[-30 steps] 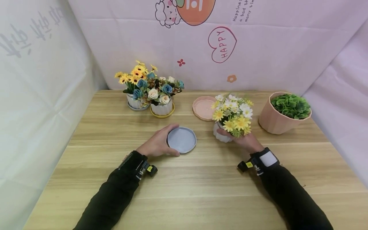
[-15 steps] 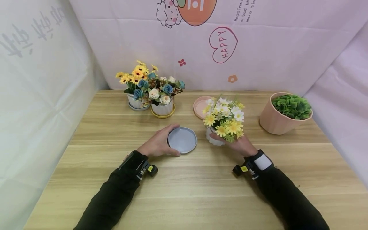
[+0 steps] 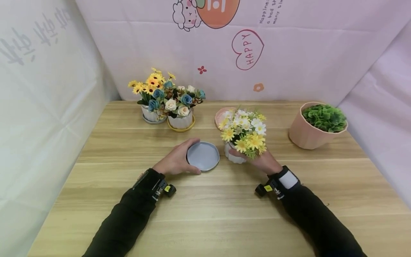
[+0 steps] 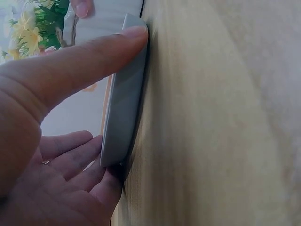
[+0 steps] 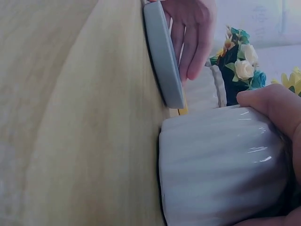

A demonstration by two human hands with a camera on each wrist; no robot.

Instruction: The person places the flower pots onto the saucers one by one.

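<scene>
A grey-blue saucer point(image 3: 203, 156) lies in the middle of the table. My left hand point(image 3: 178, 157) grips its left side, thumb on the near edge and fingers round the far edge; the left wrist view shows the thumb point(image 4: 94, 66) against the saucer's wall. Just right of the saucer is a white ribbed flower pot point(image 5: 221, 165) with yellow and white daisies point(image 3: 245, 132). My right hand point(image 3: 261, 160) holds this pot round its side, partly hidden under the flowers. The pot stands upright, its base right at the tabletop, a small gap from the saucer.
Behind the daisies a pink saucer point(image 3: 219, 116) is partly covered. At the back left stand a pot of sunflowers point(image 3: 151, 113) and a pot of blue and cream roses point(image 3: 180, 122), each on a saucer. A pink pot with green leaves point(image 3: 309, 134) stands at the right.
My right hand has moved left with the daisy pot, bringing it close to the grey-blue saucer and over more of the pink saucer. The left hand and its saucer stay in place.
</scene>
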